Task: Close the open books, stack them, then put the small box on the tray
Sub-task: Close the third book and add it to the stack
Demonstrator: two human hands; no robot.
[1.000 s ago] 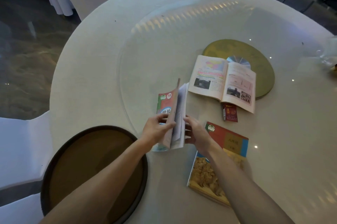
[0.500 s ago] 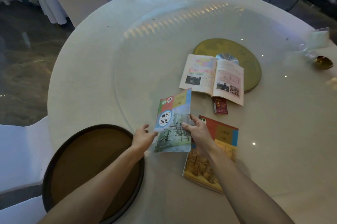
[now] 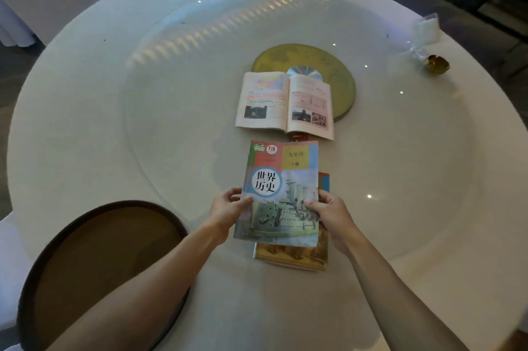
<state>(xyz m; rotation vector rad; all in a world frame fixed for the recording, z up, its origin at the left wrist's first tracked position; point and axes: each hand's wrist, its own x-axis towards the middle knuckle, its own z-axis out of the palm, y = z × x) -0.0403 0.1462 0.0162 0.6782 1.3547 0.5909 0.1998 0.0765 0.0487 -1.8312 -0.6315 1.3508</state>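
I hold a closed textbook with a warship on its cover (image 3: pixel 281 190) above a second closed book with an orange-yellow cover (image 3: pixel 294 255), which lies flat on the table and shows only at its near and right edges. My left hand (image 3: pixel 227 212) grips the held book's left edge and my right hand (image 3: pixel 331 213) grips its right edge. Farther away lies an open book (image 3: pixel 285 103), pages up. The small red box (image 3: pixel 299 137) peeks out between the open book and the held one, mostly hidden. A round dark-rimmed brown tray (image 3: pixel 94 262) sits near left.
The round white table (image 3: pixel 85 127) carries a glass turntable with a gold disc (image 3: pixel 340 79) at its centre, partly under the open book. A clear packet (image 3: pixel 425 32) and a small gold object (image 3: pixel 437 64) sit at the far right. White-covered chairs stand behind.
The warship book went from half open to closed, then moved right, over the orange-yellow book. My view shifted, so the table objects sit lower in frame.
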